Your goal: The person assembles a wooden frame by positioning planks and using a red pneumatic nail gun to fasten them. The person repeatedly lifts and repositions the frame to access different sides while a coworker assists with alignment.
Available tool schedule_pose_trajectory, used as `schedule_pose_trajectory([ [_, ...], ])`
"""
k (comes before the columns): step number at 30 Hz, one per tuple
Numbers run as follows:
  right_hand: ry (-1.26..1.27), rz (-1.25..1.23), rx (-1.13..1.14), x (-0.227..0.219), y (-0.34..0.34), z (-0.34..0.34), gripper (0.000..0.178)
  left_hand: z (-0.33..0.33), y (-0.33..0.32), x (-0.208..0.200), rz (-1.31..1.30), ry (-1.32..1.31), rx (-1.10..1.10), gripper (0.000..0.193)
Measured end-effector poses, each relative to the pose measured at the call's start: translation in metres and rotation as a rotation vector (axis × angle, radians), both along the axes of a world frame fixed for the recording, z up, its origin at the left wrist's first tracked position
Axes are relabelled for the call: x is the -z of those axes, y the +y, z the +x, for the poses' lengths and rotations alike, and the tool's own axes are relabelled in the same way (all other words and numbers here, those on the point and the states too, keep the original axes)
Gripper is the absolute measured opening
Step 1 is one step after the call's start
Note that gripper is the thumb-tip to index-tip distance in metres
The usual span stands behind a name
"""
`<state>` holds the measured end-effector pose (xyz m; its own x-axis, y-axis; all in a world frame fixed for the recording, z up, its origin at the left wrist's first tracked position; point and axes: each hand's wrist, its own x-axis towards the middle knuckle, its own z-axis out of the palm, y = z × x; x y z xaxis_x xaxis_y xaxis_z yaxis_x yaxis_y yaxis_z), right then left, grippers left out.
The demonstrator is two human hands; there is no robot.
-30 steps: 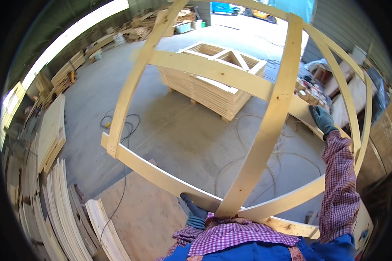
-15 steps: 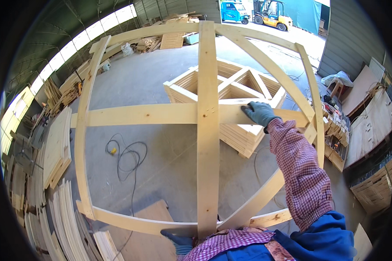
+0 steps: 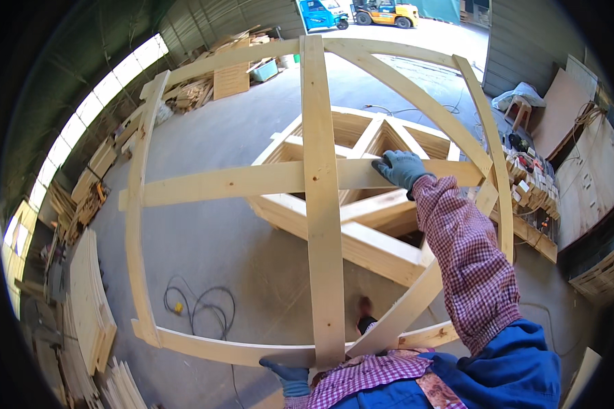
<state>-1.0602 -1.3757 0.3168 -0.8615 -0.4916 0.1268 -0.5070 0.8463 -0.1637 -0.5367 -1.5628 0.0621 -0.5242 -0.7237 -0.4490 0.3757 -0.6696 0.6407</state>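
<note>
A large wooden frame (image 3: 324, 232) of pale boards, with a centre upright, a crosspiece and slanted braces on its right side, stands before me. My right hand (image 3: 399, 169), in a blue-grey glove, is closed over the crosspiece, right of the upright. Low down, my left hand (image 3: 290, 379), gloved too, grips the bottom rail left of the upright; its fingers are partly hidden. Behind the boards lies a stack of similar wooden frames (image 3: 382, 258), partly covered from view by the one I hold.
A coiled cable (image 3: 211, 310) with a yellow part lies on the concrete floor. Boards (image 3: 89, 307) are piled at the left. Wood blocks and tools (image 3: 529, 180) stand at the right, near a stool (image 3: 518, 111). A forklift (image 3: 387, 13) and a blue vehicle (image 3: 323, 15) are outside the doorway.
I have moved forward with the held frame, so the stack now appears larger and nearer behind it. My foot has come into view below. Both hands keep their places on the boards.
</note>
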Motion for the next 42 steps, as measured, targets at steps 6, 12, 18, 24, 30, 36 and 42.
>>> schedule_pose_trajectory([
  [6, -0.132, 0.01, 0.119, 0.031, -0.032, -0.137, 0.056, -0.136, -0.074, -0.027, 0.113, -0.07, 0.176, 0.107],
  [12, -0.217, 0.038, 0.235, 0.079, -0.068, -0.242, 0.052, -0.267, -0.157, -0.03, 0.016, -0.149, 0.252, 0.105],
  [18, -0.314, 0.122, 0.408, 0.17, -0.086, -0.331, 0.059, -0.378, -0.255, -0.003, 0.066, -0.149, 0.366, 0.099],
  [24, -0.534, 0.266, 0.551, 0.207, -0.119, -0.368, 0.067, -0.449, -0.331, 0.008, 0.202, -0.219, 0.424, 0.09],
  [30, -0.614, 0.326, 0.6, 0.219, -0.13, -0.387, 0.068, -0.499, -0.363, 0.003, 0.262, -0.274, 0.509, 0.084],
  [36, -0.595, 0.289, 0.627, 0.238, -0.109, -0.411, 0.069, -0.563, -0.349, -0.039, 0.37, -0.439, 0.49, 0.093],
  [42, -0.627, 0.258, 0.561, 0.263, -0.114, -0.451, 0.067, -0.565, -0.353, 0.026, 0.709, -0.294, 0.508, 0.076],
])
